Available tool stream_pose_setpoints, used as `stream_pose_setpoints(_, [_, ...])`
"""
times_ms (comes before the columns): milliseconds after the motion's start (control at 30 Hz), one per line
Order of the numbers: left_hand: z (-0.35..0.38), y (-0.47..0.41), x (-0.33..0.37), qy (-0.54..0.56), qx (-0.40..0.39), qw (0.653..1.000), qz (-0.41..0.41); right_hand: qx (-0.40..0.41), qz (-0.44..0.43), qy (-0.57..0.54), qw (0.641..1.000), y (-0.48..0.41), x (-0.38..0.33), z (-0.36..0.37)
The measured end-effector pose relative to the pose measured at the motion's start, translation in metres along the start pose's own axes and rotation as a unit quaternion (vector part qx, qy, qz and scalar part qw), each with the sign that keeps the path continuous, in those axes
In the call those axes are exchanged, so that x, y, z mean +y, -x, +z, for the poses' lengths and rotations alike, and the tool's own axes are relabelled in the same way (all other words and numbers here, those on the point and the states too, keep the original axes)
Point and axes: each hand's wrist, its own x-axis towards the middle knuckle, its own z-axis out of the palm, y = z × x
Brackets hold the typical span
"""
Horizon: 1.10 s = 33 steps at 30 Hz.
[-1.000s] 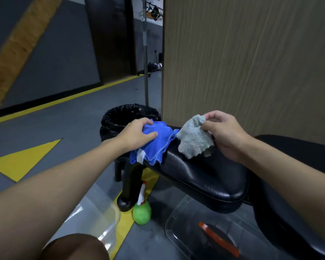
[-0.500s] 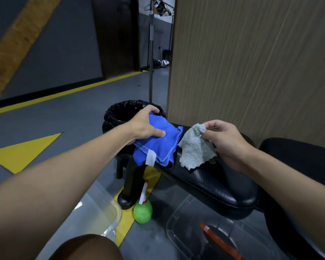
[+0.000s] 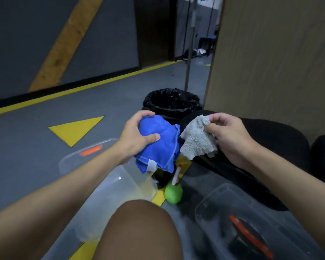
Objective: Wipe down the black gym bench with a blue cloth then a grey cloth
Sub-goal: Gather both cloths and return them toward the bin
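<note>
My left hand (image 3: 135,136) grips a bunched blue cloth (image 3: 159,145) with a white tag, held in the air just left of the bench end. My right hand (image 3: 227,136) pinches the top edge of a fluffy grey cloth (image 3: 196,141), which hangs down against the black gym bench (image 3: 274,139). The bench's padded surface runs from the middle of the view to the right, partly hidden by both cloths and my right forearm.
A bin lined with a black bag (image 3: 172,102) stands behind the bench end. A green spray bottle (image 3: 174,192) sits on the floor below, between two clear plastic tubs (image 3: 109,184) (image 3: 251,222). A wooden panel (image 3: 280,62) rises at right. My knee (image 3: 139,231) is in front.
My left hand has lifted the blue cloth off the bench end and drawn it left and towards me. My right hand keeps its pinch on the grey cloth. The view has tilted down.
</note>
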Motion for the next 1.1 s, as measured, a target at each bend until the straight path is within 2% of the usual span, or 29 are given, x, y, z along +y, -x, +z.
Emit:
stream_pose_setpoints(100, [-0.040,0.036,-0.022,0.017,0.012,0.999,-0.043,-0.054,0.005,0.001,0.999,0.008,0.018,0.036])
stream_pose_setpoints(300, [-0.105,0.109,-0.073,-0.025,0.025,0.992,-0.125,-0.111,0.066,0.021,0.991,0.022,0.087,0.106])
stream_pose_setpoints(467, [-0.133,0.156,-0.106,-0.040,0.018,0.980,-0.193,-0.148,0.106,0.090,0.979,0.023,0.142,0.134])
stream_pose_setpoints(733, [-0.142,0.191,-0.151,-0.080,-0.005,0.959,-0.272,-0.131,0.071,0.197,0.969,0.007,0.177,0.128])
stream_pose_setpoints(833, [-0.138,0.196,-0.161,-0.134,-0.035,0.958,-0.251,-0.147,0.110,0.210,0.960,0.002,0.190,0.124])
stream_pose_setpoints(933, [-0.137,0.198,-0.166,-0.204,-0.111,0.945,-0.230,-0.179,0.129,0.222,0.950,0.000,0.198,0.120])
stream_pose_setpoints(1000, [-0.140,0.199,-0.169,-0.243,-0.137,0.935,-0.221,-0.200,0.108,0.249,0.942,-0.001,0.202,0.119])
stream_pose_setpoints(1100, [-0.142,0.200,-0.171,-0.289,-0.153,0.924,-0.199,-0.251,0.047,0.354,0.900,-0.001,0.208,0.117])
